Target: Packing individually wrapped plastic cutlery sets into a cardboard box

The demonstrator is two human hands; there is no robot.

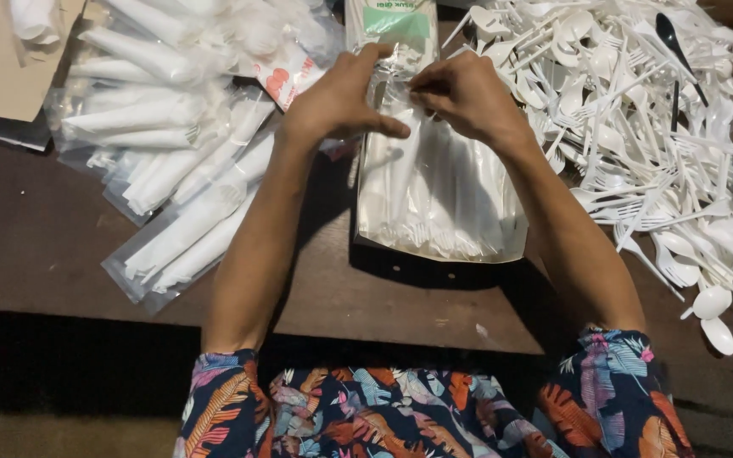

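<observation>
Two hands, left and right, pinching sleeve together; packs lying left, cutlery crowding right.

We saw white plastic cutlery heaped at the upper right, with one black spoon among it. The clear packets at upper left held white rolls (one bore a red print). The table was dark brown, and the sleeves showed orange, blue and pink leaves.
</observation>
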